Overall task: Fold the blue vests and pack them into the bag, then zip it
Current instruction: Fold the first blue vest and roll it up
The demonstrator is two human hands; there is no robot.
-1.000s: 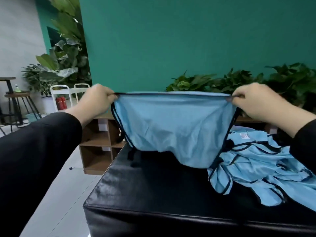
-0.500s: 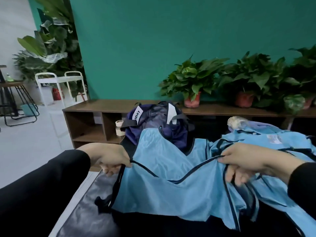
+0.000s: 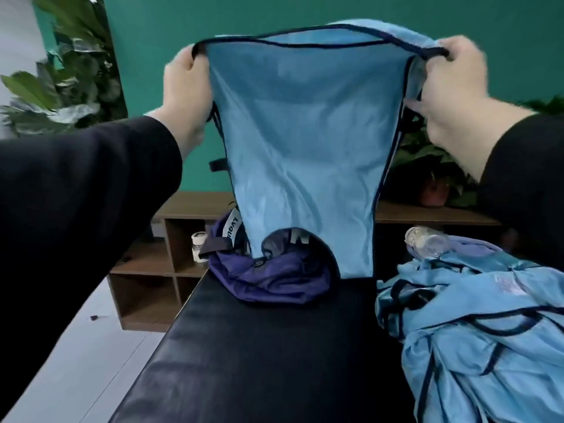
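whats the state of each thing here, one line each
held vest: unfolded, held up by its top corners, hanging over the bag
left hand: grips the vest's left corner
right hand: grips the vest's right corner
bag: slumped on the black table, no vest visibly in it
vest pile: crumpled, unfolded

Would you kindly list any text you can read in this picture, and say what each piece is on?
"LVGU": on the white tag of the purple bag; the rest of the word is hidden behind the vest.
Pale letter, perhaps "N", on the bag's dark mesh: too cut off to read.
Pink print on the pile of vests: too blurred to read.
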